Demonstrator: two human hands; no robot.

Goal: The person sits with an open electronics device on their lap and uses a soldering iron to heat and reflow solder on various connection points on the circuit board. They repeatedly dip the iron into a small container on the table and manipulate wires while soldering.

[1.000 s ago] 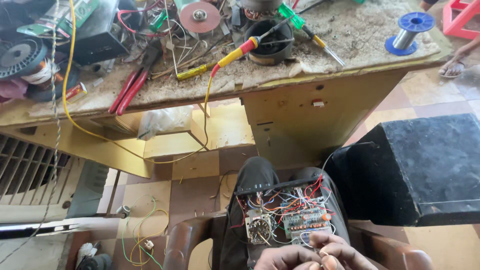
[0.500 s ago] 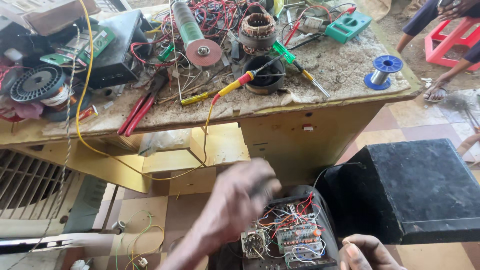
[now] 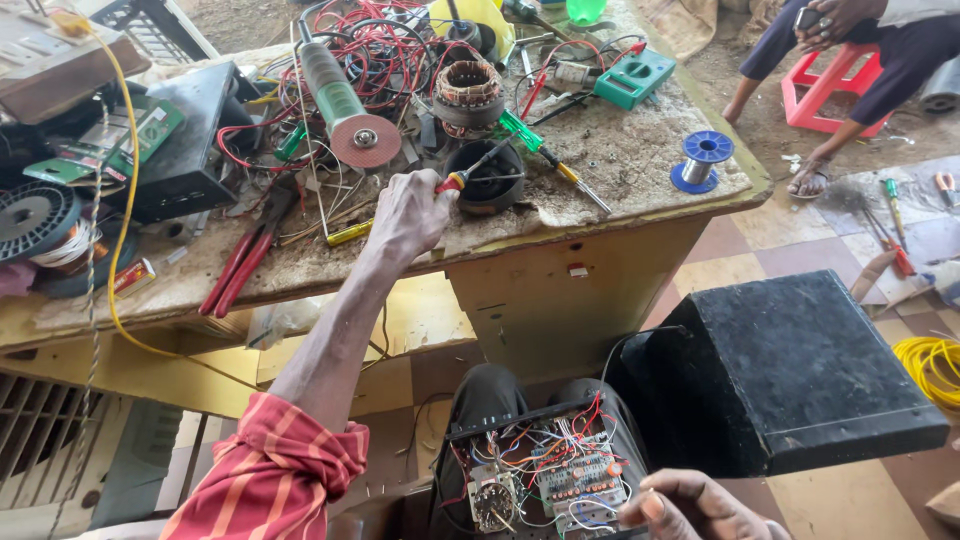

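A soldering iron, light and rigid, was gripped at its red-and-yellow handle by the left hand on the workbench; the right hand rested loosely open beside the circuit board

Right hand is getting cut off by the bottom edge, only knuckles and thumb showing. Circuit board is also running off the bottom edge, parts too small to tell. Left hand is covering the handle of the soldering iron; its grip is hiding underneath. Seated person is being cropped at the top edge.
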